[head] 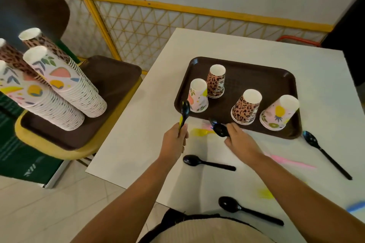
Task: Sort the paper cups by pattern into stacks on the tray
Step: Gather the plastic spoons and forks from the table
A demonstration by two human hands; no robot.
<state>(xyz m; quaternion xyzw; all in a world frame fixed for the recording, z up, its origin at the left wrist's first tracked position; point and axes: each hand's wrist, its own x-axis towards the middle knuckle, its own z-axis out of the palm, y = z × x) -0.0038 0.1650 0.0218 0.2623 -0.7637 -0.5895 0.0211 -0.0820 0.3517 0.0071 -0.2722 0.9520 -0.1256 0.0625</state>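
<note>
A brown tray (262, 77) lies on the white table. On it stand upside-down cups: a fruit-pattern cup (198, 95) at the left, a leopard-pattern stack (215, 82) behind it, a second leopard stack (245, 107) and a second fruit stack (278, 113) at the right. My left hand (173, 142) grips a black spoon (185, 111) upright, with something yellow beside its handle, near the tray's front left corner. My right hand (240, 142) holds another black spoon (220, 129) at the tray's front edge.
Black spoons (207, 162) (249, 211) (325, 156) lie on the table (138, 134), with blurred yellow, pink and blue pieces. At the left a chair carries a second brown tray (110, 81) with tall tilted stacks of leopard cups (45, 44) and fruit cups (65, 83).
</note>
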